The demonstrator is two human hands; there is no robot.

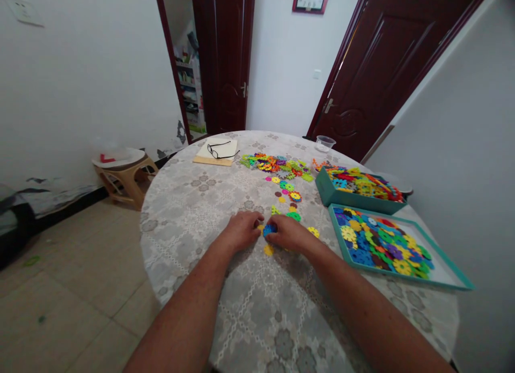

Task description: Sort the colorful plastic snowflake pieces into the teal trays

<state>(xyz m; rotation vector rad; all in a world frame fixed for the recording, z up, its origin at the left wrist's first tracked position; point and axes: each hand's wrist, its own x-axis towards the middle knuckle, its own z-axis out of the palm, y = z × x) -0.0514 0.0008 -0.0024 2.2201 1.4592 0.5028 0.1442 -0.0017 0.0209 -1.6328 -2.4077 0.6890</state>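
My left hand (242, 229) and my right hand (287, 233) meet over the middle of a round table (193, 212) with a lace-pattern cloth. Both have fingers curled together around small plastic snowflake discs: a blue disc (269, 229) shows between the fingertips, with a yellow bit beside it. A loose yellow disc (268, 249) lies on the cloth just below the hands. More loose discs (290, 193) are scattered just beyond my fingers. A larger pile of coloured discs (276, 165) lies farther back.
Two teal trays hold many discs: a deep box (333, 197) and a flat lid (446, 273) at the right. Black glasses (220, 149) rest on a pad at the far side, near a clear cup (324, 143). A low stool (124, 174) stands on the floor at left.
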